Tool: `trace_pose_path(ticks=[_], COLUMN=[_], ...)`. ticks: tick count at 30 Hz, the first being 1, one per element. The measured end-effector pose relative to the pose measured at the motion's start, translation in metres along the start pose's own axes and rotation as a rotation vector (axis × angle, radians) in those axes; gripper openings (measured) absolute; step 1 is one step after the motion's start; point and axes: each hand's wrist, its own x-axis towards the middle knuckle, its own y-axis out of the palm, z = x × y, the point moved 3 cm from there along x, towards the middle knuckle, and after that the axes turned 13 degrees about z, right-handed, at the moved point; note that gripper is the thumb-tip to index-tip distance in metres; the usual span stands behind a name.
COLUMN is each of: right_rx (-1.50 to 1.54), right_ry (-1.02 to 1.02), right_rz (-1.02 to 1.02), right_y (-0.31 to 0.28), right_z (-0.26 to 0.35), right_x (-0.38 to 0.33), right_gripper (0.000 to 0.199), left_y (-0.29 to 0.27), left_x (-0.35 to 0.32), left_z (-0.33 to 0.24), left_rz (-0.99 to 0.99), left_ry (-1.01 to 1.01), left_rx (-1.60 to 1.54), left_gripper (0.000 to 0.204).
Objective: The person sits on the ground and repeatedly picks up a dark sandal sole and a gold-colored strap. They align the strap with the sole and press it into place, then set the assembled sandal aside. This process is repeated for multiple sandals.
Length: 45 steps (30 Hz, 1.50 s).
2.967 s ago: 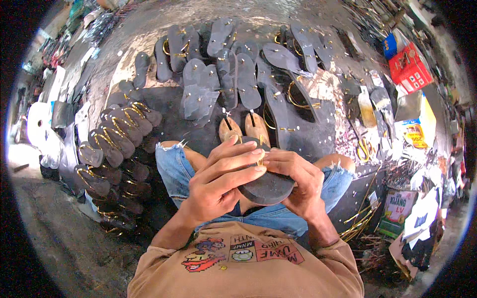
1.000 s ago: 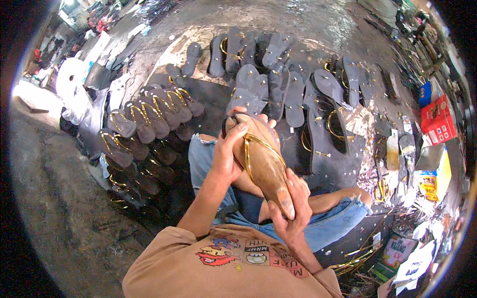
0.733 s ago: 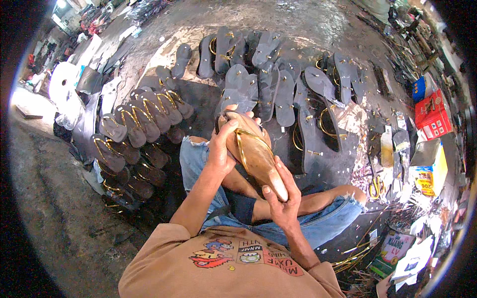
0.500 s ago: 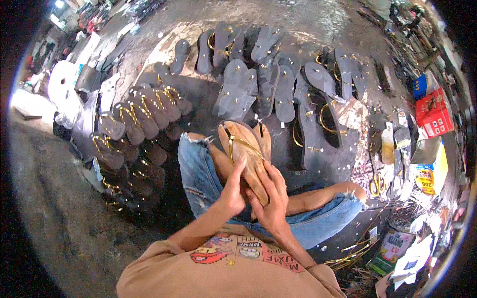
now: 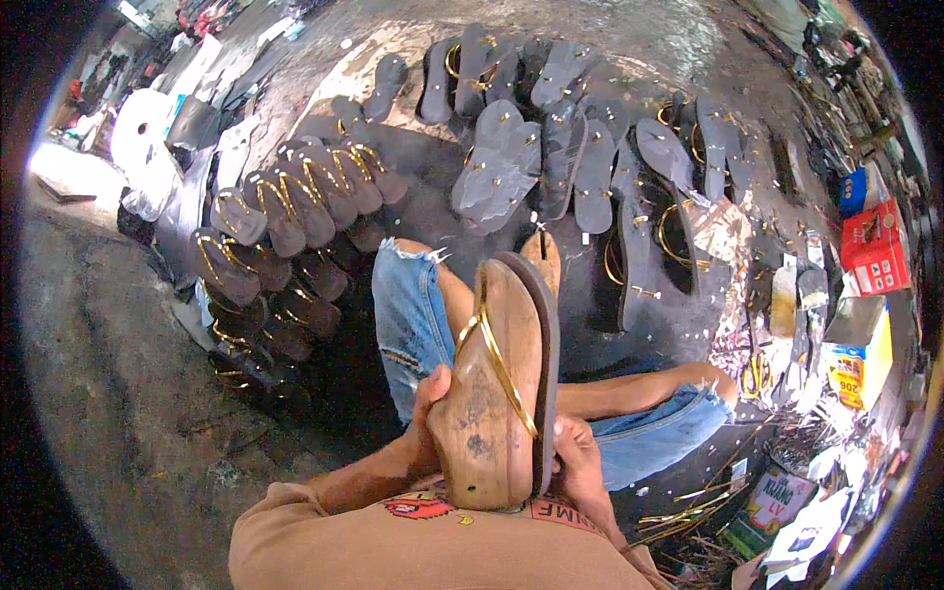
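We hold a wooden shoe last [image 5: 489, 393] with its dark sole [image 5: 547, 364] upright over our lap, the left hand [image 5: 425, 418] clasping its heel side and the right hand [image 5: 575, 462] gripping the sole edge. Held so, the gold strap [image 5: 500, 362] faces us; finished sandals [image 5: 295, 202] lie along the floor's left edge.

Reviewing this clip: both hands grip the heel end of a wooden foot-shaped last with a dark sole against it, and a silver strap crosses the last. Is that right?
Not quite. In the head view the strap crossing the wooden foot-shaped last is gold, not silver. The rest holds: the left hand and right hand grip its heel end, with the dark sole against it.
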Motion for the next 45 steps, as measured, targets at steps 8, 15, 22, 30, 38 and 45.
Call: trace_pose_path(ticks=[8, 15, 22, 30, 38, 45], right_rx=[0.093, 0.410, -0.461, 0.395, 0.526, -0.287], right_ry=[0.085, -0.033, -0.356, 0.048, 0.151, -0.346], right_rz=[-0.018, -0.353, -0.084, 0.122, -0.089, 0.199], right_y=[0.003, -0.019, 0.007, 0.000, 0.011, 0.028], right_z=[-0.025, -0.051, 0.021, 0.012, 0.025, 0.054], right_x=[-0.037, 0.018, 0.020, -0.023, -0.052, 0.009], right_gripper=[0.039, 0.048, 0.141, 0.114, 0.116, 0.141], left_y=[0.045, 0.079, 0.049, 0.060, 0.009, -0.017], left_x=[-0.003, 0.043, 0.078, 0.037, -0.005, 0.044], left_z=[0.006, 0.001, -0.001, -0.028, -0.006, 0.027], left_rz=[0.408, 0.318, -0.124, 0.025, 0.081, 0.291], left_ry=[-0.272, -0.020, -0.010, -0.100, -0.221, -0.468], left_rx=[0.339, 1.159, 1.276, 1.726, 0.928, 0.637], left_gripper=[0.095, 0.099, 0.089, 0.040, 0.039, 0.047])
